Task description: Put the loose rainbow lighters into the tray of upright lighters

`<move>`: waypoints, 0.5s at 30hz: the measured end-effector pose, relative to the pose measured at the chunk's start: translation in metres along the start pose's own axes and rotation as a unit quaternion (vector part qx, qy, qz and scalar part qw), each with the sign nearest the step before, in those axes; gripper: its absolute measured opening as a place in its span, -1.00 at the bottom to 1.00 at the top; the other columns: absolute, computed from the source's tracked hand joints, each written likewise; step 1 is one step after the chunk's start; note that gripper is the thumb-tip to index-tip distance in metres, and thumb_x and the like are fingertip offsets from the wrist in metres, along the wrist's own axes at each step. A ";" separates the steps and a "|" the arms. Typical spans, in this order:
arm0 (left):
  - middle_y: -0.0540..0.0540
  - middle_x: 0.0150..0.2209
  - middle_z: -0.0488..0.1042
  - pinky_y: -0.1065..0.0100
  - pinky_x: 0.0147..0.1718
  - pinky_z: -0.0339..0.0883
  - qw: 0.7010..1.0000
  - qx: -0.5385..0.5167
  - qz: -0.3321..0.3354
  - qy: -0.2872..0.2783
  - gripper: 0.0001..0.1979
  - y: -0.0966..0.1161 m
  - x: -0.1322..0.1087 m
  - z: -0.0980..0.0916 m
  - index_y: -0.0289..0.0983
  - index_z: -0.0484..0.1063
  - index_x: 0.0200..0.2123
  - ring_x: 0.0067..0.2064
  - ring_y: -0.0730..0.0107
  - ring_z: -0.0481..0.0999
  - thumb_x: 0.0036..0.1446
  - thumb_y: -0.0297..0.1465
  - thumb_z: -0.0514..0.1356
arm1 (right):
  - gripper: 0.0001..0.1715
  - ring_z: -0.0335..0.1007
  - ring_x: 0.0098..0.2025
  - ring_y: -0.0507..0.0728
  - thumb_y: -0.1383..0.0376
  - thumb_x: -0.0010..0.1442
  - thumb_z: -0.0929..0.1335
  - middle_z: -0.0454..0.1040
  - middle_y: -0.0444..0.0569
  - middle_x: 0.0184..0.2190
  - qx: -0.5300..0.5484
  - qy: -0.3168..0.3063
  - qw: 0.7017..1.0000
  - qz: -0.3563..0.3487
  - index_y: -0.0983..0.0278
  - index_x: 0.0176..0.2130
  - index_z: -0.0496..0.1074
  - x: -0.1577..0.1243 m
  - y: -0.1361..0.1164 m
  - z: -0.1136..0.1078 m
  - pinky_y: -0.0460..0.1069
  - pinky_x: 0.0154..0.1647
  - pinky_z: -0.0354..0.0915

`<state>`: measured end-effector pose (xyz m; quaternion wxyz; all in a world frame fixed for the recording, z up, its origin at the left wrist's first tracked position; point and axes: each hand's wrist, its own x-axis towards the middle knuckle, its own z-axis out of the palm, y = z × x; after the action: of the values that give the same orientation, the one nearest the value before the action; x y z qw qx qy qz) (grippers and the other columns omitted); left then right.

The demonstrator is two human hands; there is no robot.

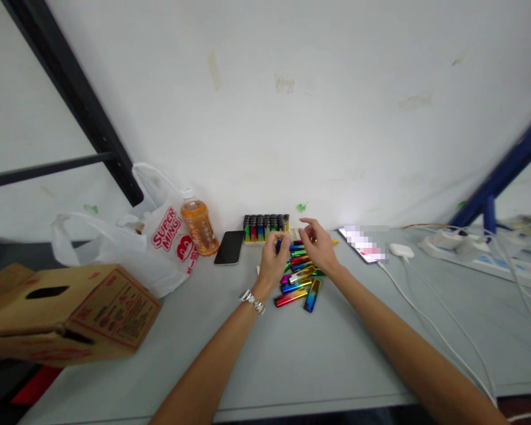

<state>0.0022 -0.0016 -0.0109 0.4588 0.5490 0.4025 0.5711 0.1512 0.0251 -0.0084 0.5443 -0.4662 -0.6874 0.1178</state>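
Above the near side of the pile, the left hand (273, 260) has its fingers curled in, apparently pinching a dark blue lighter (279, 242) at the tips; the right hand (319, 243) arches with thumb and forefinger parted, nothing visibly caught between them. Below and between them, loose lighters (291, 297) lie overlapping on the grey desk (248, 366), and just beyond, upright lighters (260, 232) stand in packed rows. Each is probably light and rigid, its shiny casing likely slick and apt to roll or slide; a thumb-and-finger grip across mid-body should suit, clear of the dark top.
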 end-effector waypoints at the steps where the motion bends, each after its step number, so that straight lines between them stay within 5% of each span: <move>1: 0.14 -0.55 0.21 0.49 -0.56 0.06 1.000 0.021 0.015 0.004 -0.73 -0.001 -0.001 0.000 -0.21 0.36 -0.14 -0.58 0.55 0.13 0.21 -0.16 0.18 | -0.63 0.25 -0.46 0.06 0.16 0.32 0.24 0.31 -0.16 -0.47 0.010 0.003 1.000 0.009 0.28 0.04 0.37 -0.007 -0.003 -0.001 -0.04 -0.39 0.22; 6: 0.11 -0.50 0.29 0.45 -0.52 0.07 0.991 0.110 0.069 0.006 -0.64 -0.003 -0.002 -0.002 -0.21 0.31 0.07 -0.55 0.50 0.17 0.20 -0.34 0.14 | -0.64 0.27 -0.46 0.06 0.14 0.32 0.24 0.33 -0.17 -0.47 0.044 -0.014 0.998 0.046 0.26 0.01 0.38 -0.026 -0.005 -0.004 -0.04 -0.40 0.20; 15: 0.03 -0.40 0.38 0.42 -0.41 0.21 0.995 0.079 0.055 0.026 -0.55 0.006 -0.003 -0.006 -0.21 0.28 0.07 -0.42 0.43 0.33 0.15 -0.23 0.25 | -0.60 0.28 -0.46 0.08 0.07 0.30 0.25 0.35 -0.16 -0.48 0.060 -0.023 0.995 0.071 0.26 -0.03 0.40 -0.029 -0.007 0.000 -0.03 -0.40 0.20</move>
<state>-0.0043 -0.0060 -0.0067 0.3712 0.5897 0.4271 0.5762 0.1471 -0.0010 -0.0226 0.5454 -0.4774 -0.6569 0.2076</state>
